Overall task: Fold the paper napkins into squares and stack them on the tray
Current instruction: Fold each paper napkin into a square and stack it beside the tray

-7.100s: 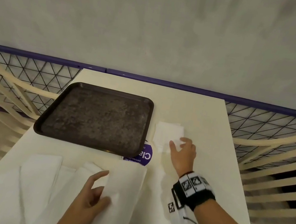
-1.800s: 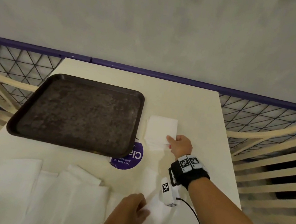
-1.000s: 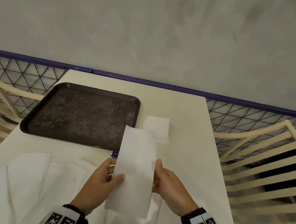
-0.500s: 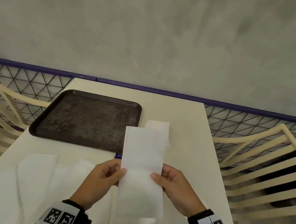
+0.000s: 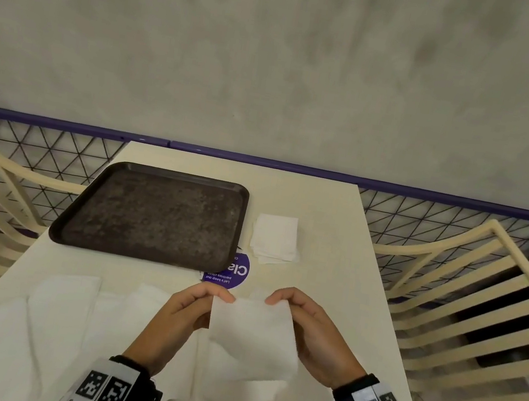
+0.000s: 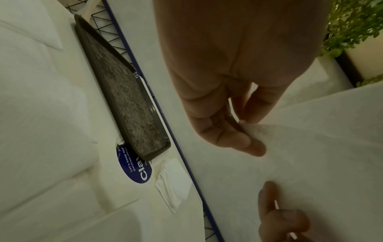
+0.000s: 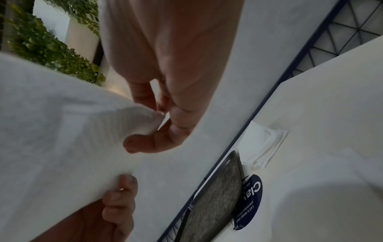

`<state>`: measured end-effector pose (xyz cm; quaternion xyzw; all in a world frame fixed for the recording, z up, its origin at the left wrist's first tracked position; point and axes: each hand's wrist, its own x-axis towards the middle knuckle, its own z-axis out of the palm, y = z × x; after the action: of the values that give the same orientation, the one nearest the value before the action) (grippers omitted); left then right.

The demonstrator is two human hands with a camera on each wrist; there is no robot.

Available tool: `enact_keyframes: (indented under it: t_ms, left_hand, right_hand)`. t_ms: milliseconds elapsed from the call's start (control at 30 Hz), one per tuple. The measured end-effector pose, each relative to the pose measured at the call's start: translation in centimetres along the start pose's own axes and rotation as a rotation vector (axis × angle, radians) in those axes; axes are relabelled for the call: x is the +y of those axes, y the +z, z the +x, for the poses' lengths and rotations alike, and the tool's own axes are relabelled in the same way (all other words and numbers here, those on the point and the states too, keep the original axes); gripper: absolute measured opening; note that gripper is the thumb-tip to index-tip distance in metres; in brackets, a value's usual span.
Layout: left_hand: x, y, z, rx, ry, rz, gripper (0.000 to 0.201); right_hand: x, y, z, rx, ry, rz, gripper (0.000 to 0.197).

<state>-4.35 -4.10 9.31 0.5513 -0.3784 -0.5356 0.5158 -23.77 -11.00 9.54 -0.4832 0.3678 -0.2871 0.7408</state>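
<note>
Two hands hold a white paper napkin (image 5: 252, 333) above the near end of a cream table (image 5: 323, 279), low in the centre of the head view. The left hand (image 5: 184, 316) pinches the napkin's upper left corner between thumb and fingers; the right hand (image 5: 311, 332) pinches the upper right corner the same way. The top edge runs almost level between the two pinches, and the sheet hangs toward the bottom of the frame, its lower edge curling softly.

The dark tray (image 5: 153, 214) sits in the left centre of the frame with its speckled floor bare, its left corner close to the table's left edge and its far rim short of the purple rail (image 5: 397, 186). Just right of the tray, apart from its rim, lies a small stack of folded napkins (image 5: 274, 240), its lower edges slightly fanned. A round purple sticker (image 5: 230, 273) peeks from under the tray's near right corner. Bare tabletop stretches between the stack and the hands, and again from the stack to the table's right edge.

Loose unfolded napkins (image 5: 61, 317) spread across the lower left, reaching the table's left edge. Cream slatted chair backs (image 5: 482, 304) flank the table on both sides. In the wrist views, green foliage (image 7: 45, 47) shows behind the held sheet, possibly a potted plant; the picture is too blurred to say.
</note>
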Motion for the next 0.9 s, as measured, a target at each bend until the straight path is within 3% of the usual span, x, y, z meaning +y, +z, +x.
enact_keyframes:
  t_ms: [167,333,500,567,667,800,900]
  left_hand:
    - [-0.14,-0.18,-0.06,-0.015,0.035,0.067,0.016]
    - [0.06,0.22,-0.5,0.045,0.118,0.195,0.023]
    - [-0.48,-0.24,-0.45,0.068,0.144,0.15,0.012]
    - [-0.55,-0.34,-0.4,0.076,0.143,0.123,0.005]
    - [-0.68,-0.32,-0.58,0.036,0.129,0.052,0.01]
    - [-0.29,-0.4,-0.82,0.01,0.094,-0.026,0.019]
    - [0.14,-0.44,-0.84,0.002,0.06,-0.01,0.028]
  right_hand:
    - [0.33,-0.11,-0.12,0.023,-0.089,-0.135,0.007]
    - [0.38,-0.08,-0.17,0.095,-0.203,-0.219,0.002]
    - [0.6,-0.25,-0.36,0.095,-0.169,-0.191,0.026]
    - [0.67,-0.33,-0.52,0.088,-0.166,-0.173,0.023]
    - [0.86,-0.23,-0.51,0.079,-0.177,-0.107,0.019]
    - [0.74,0.02,-0.62,0.076,-0.199,-0.084,0.045]
    - [0.59,-0.02,-0.71,0.064,-0.225,-0.127,0.051]
